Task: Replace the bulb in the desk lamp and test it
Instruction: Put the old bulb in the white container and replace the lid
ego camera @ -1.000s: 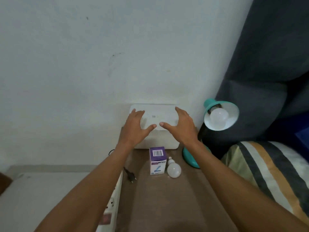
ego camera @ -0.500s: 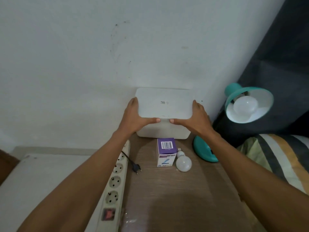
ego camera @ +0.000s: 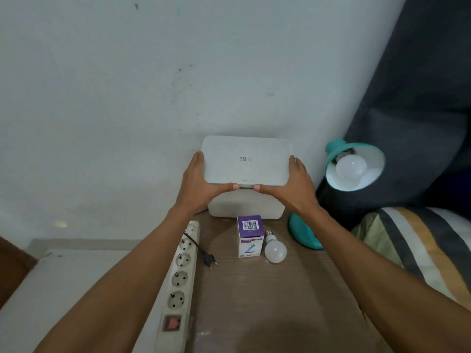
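A teal desk lamp stands at the right; its shade (ego camera: 356, 184) tilts toward me with a white bulb (ego camera: 351, 167) screwed inside, and its round base (ego camera: 303, 233) sits on the wooden table (ego camera: 267, 301). A loose white bulb (ego camera: 275, 251) lies beside a purple and white bulb box (ego camera: 250, 235). A white box (ego camera: 246, 205) stands against the wall. My left hand (ego camera: 197, 184) and my right hand (ego camera: 297, 184) grip the two ends of its lid (ego camera: 246, 160), thumbs under the front edge, with a thin gap showing beneath the lid.
A white power strip (ego camera: 179, 281) with several sockets and a red switch lies along the table's left edge. A black plug (ego camera: 210, 258) on a cord lies loose next to it. A dark curtain (ego camera: 420, 98) and a striped cushion (ego camera: 420, 250) are at the right.
My hands went from resting on top of the lid to gripping its two ends. The lid has lifted slightly at the front. The camera has moved closer and tilted.
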A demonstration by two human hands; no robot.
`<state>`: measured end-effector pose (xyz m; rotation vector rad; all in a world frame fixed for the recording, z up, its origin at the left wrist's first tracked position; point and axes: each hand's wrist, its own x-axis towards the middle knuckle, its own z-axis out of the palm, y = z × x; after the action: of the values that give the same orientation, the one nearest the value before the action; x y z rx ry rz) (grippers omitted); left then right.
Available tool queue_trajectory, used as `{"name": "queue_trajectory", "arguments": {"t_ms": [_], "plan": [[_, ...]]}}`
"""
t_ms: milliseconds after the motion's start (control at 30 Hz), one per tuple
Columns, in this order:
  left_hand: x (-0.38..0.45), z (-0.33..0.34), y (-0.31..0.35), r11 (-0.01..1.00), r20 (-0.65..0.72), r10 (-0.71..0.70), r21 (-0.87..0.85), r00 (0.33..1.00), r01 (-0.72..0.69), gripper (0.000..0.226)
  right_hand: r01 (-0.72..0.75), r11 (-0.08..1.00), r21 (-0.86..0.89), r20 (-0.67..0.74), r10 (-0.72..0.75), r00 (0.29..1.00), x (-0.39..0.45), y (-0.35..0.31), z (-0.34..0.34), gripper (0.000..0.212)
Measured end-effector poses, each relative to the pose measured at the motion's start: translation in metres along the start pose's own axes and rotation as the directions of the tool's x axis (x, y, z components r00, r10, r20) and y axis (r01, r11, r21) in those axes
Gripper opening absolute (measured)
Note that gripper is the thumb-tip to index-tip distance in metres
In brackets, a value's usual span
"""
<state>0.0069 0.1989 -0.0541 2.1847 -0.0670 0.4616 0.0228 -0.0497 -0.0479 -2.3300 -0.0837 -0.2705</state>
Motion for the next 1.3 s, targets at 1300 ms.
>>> {"name": "queue_trajectory", "arguments": {"t_ms": [1300], "plan": [[-0.329, 0.037, -0.009, 0.856, 0.314, -0.484, 0.364, 0.817, 0.367, 0.147, -0.211, 0.919, -0.334, 0.32, 0.321, 0.891, -0.322, 0.086, 0.008, 0.139]]}}
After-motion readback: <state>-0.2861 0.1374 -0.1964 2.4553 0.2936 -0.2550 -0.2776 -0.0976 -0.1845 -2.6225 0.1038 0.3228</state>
